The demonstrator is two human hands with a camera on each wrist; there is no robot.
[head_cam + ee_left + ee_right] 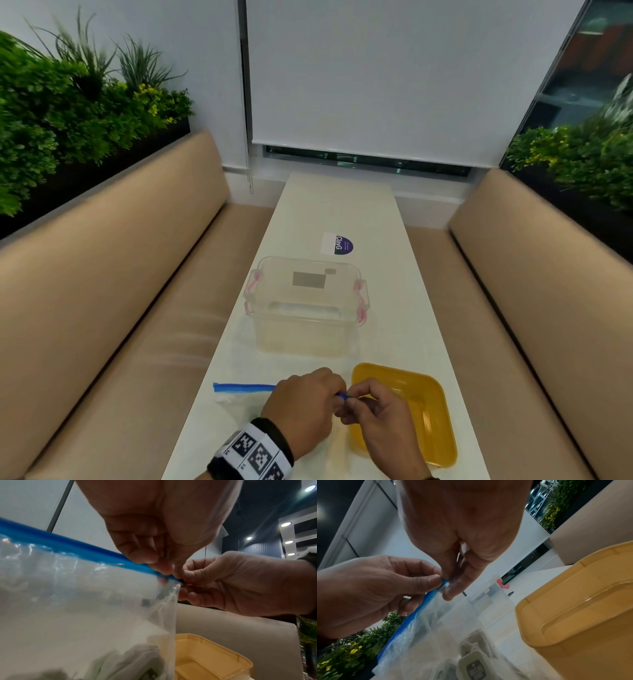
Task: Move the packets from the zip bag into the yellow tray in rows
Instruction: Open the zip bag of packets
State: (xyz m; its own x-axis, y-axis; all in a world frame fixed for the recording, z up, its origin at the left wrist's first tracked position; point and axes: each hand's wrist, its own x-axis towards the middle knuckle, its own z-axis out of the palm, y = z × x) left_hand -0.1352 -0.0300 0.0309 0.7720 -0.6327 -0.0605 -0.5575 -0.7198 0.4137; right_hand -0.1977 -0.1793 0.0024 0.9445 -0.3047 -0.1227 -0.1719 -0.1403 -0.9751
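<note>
A clear zip bag [239,401] with a blue zip strip [68,545] stands on the white table, held up by both hands. My left hand [308,401] pinches the strip's right end [444,582]. Right beside it, my right hand [370,407] pinches the same corner [178,580] from the other side. Several pale packets [471,665] lie at the bag's bottom. The yellow tray [442,411] sits just right of the bag, under my right hand, with nothing in it.
A clear lidded box with pink latches [305,305] stands behind the bag and tray. A sticker [337,244] lies farther back on the table [376,219]. Beige benches [120,291] run along both sides, with plants behind them.
</note>
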